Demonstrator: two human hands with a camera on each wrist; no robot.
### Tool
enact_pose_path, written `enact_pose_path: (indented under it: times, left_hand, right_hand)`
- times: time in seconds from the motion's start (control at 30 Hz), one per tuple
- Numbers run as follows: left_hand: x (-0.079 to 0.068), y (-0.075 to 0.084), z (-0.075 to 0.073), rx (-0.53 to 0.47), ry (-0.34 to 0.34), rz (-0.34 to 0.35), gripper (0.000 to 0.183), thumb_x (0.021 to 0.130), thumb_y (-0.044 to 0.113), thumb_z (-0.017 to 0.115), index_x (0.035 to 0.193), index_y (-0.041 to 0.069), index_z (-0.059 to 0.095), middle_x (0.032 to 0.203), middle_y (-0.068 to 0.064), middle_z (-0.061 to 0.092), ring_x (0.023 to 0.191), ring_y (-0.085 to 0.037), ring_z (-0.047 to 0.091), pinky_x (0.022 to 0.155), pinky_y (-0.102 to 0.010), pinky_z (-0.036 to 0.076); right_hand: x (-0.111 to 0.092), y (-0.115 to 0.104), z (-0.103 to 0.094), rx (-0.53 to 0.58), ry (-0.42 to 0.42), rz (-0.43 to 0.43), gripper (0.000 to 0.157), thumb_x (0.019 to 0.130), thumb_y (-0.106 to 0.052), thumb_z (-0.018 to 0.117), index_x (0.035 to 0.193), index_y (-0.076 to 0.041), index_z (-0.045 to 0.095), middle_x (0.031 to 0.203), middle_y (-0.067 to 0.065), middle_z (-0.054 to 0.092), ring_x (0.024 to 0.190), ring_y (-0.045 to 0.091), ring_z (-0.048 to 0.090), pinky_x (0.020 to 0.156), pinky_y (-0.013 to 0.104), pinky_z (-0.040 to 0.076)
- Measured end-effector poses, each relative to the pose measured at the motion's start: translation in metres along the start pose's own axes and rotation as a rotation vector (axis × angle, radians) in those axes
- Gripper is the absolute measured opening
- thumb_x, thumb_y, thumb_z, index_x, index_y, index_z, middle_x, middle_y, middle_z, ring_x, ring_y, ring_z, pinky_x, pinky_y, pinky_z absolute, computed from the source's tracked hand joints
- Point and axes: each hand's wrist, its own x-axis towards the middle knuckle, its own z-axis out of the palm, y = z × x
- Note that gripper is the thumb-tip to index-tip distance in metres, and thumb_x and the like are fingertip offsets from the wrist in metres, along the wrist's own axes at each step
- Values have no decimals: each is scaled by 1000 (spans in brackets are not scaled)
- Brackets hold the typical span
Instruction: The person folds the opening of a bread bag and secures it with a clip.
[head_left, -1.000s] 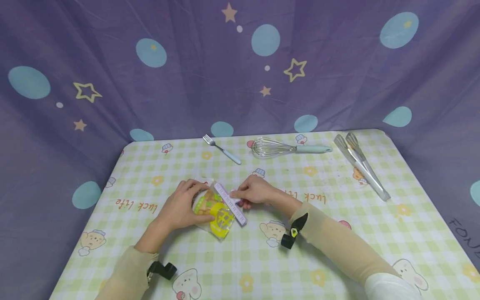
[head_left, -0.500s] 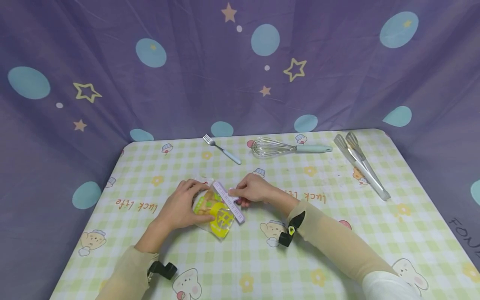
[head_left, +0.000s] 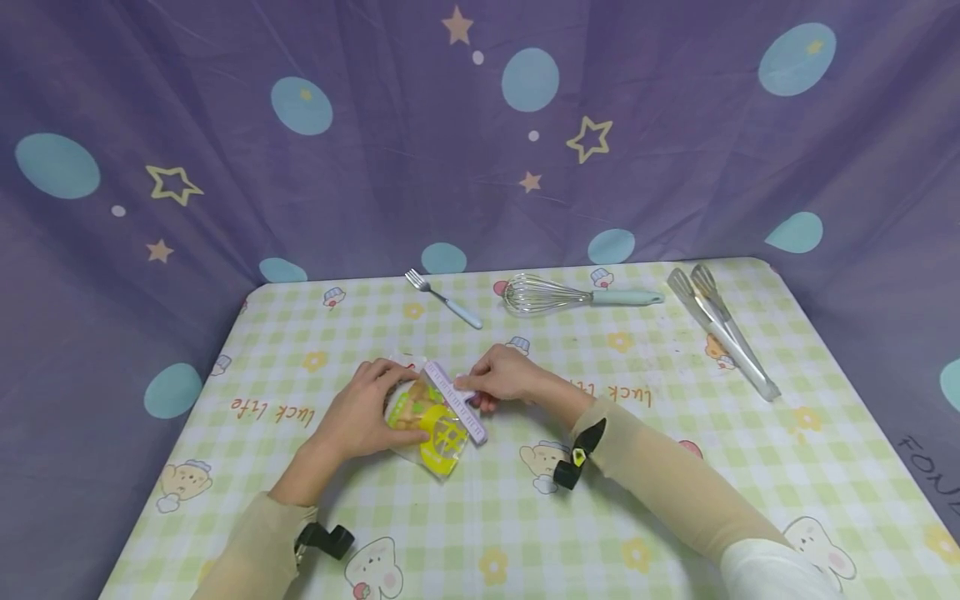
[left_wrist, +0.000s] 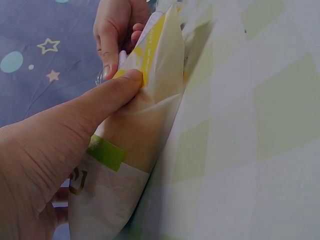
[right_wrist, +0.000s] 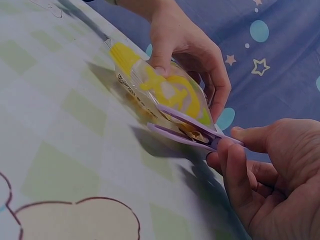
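A clear plastic food bag (head_left: 442, 446) with yellow and green print lies tilted near the table's middle, something tan inside it. My left hand (head_left: 367, 412) grips the bag from its left side, thumb pressed on the front. With thumb and fingers my right hand (head_left: 504, 377) pinches the handles of a long lilac bag clip (head_left: 456, 402). In the right wrist view the clip's (right_wrist: 185, 127) two long jaws stand apart, with the bag's edge (right_wrist: 155, 112) between them. The left wrist view shows the left thumb (left_wrist: 117, 92) lying across the bag (left_wrist: 135, 130).
Beyond the hands lie a fork (head_left: 444, 298) with a pale blue handle and a whisk (head_left: 577, 297). Metal tongs (head_left: 723, 333) rest at the back right. A checked cloth (head_left: 570, 533) covers the table, and a purple curtain (head_left: 375, 167) hangs behind.
My right hand has shifted slightly left and away from me, bringing the lilac clip further over the bag's edge. The left hand and the bag have stayed in place.
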Motion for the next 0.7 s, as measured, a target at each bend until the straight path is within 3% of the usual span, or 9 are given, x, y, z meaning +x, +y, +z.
enact_pose_path:
  times: [0.7]
  left_hand:
    - [1, 1, -1, 4, -7, -8, 88, 67, 62, 96, 138, 21, 66, 136, -4, 61, 124, -26, 54, 103, -52, 56]
  right_hand:
    - [8, -3, 0, -8, 11, -7, 30, 100, -35, 76, 83, -10, 84, 64, 0, 72, 51, 8, 63, 52, 20, 51]
